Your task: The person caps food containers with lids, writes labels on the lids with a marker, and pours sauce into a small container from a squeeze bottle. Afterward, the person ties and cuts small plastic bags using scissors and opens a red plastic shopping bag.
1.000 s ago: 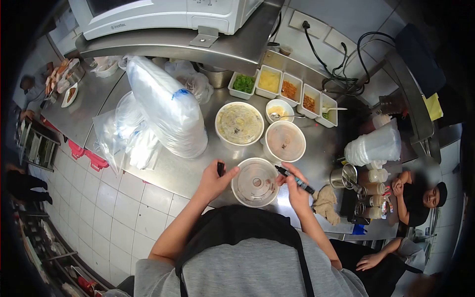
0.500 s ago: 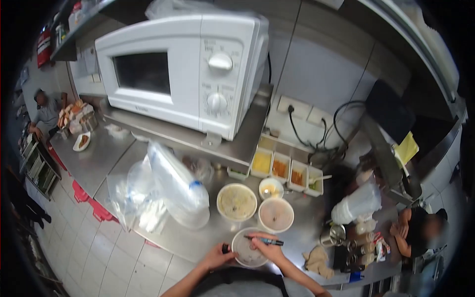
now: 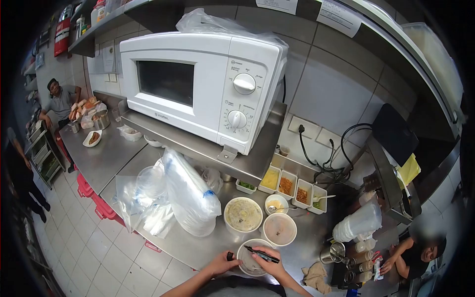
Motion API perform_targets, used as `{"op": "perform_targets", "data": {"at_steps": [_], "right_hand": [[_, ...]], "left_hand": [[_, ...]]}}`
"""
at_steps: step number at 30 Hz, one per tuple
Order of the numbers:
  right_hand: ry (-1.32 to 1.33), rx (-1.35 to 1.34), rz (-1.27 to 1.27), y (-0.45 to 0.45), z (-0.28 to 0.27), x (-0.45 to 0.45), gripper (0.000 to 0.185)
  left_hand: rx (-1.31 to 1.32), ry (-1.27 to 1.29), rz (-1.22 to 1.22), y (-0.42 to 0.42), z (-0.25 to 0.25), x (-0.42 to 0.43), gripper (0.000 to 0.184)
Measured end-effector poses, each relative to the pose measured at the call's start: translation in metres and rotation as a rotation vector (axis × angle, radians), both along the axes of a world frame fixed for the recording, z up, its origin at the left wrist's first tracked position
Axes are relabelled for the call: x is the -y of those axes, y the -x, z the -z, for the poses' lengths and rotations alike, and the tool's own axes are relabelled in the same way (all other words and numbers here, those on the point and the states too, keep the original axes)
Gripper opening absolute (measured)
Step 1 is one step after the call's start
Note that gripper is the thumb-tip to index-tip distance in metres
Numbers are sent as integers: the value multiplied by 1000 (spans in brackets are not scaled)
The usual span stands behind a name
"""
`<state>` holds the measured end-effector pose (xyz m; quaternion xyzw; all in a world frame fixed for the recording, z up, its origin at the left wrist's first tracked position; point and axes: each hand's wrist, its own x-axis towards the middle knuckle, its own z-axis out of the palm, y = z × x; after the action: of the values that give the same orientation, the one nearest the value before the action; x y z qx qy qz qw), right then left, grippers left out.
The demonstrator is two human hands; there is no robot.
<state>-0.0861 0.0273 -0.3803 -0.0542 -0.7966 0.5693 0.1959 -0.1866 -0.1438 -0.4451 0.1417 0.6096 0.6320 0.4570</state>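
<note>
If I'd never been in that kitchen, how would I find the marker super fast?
Start at the big white microwave, then go down to the steel counter and the round tub nearest the person. The marker is the slim dark stick in the right hand, its tip over that tub. It's much longer than the small black piece in the left hand.

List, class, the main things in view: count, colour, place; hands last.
microwave: one, white, upper centre
lidded tubs: three, white, lower centre
food trays: five, white, behind tubs
plastic bundle: one, clear, left of tubs
cloth: one, tan, lower right
fire extinguisher: one, red, upper left
other people: at least three, dark or grey clothes, sides
marker: one, black, over nearest tub
marker cap: one, black, beside nearest tub
left hand: one, bare, holding cap
right hand: one, bare, holding marker
</note>
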Motion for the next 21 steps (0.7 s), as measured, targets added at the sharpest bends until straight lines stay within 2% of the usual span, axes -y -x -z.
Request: {"op": "perform_targets", "data": {"at_steps": [5, 6, 9, 13, 15, 19, 21], "right_hand": [[88, 96, -31, -1, 3, -8, 20], [246, 138, -20, -4, 10, -8, 16], [374, 152, 5, -5, 14, -15, 12], [335, 126, 5, 6, 13, -18, 15], [298, 203, 1, 8, 7, -19, 22], [395, 232, -12, 8, 2, -17, 8], [362, 165, -28, 7, 10, -18, 5]], "left_hand": [[22, 5, -22, -2, -19, 2, 27], [26, 7, -22, -1, -17, 2, 27], [19, -35, 3, 3, -2, 0, 28], [-172, 67, 2, -1, -8, 2, 37], [-228, 76, -14, -3, 1, -2, 38], [-65, -6, -9, -3, -13, -1, 33], [3, -19, -52, -4, -15, -3, 33]]}}
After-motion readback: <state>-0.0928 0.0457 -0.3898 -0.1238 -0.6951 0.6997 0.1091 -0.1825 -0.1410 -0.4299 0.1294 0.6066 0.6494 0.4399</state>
